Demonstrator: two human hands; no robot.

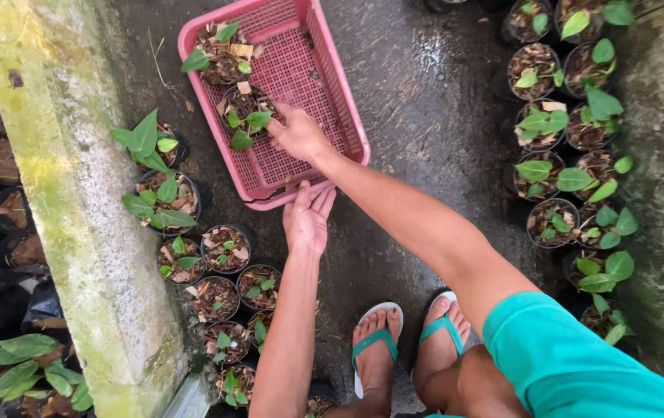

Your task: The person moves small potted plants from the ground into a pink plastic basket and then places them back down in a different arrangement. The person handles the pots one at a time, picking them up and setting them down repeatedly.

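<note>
Wet dark concrete floor (425, 101), outdoor nursery, seen from above; landmark: pink plastic basket (340, 93)

Left of the basket: mossy concrete kerb (61, 193) running down the view; between kerb and basket, a cluster of small black pots (224, 248) with bark chips and green seedlings

Inside the basket: two potted seedlings, one at the far corner (220, 54), one nearer the middle (245, 116), standing on the mesh bottom. Judged light, with a thin flexible pot wall, loose chips that would spill if tipped, and tender leaves; best taken by the rim or around the pot body, never by the leaves

At the basket's near edge: left hand (306, 220), palm up, fingers loosely spread, tips touching or just under the rim, holding nothing that can be seen

Inside the basket, beside the middle pot: right hand (297, 135), fingers curled toward that pot's rim and leaves; a closed grip cannot be told

Right of the basket: more potted seedlings (564, 124) in rows
</note>
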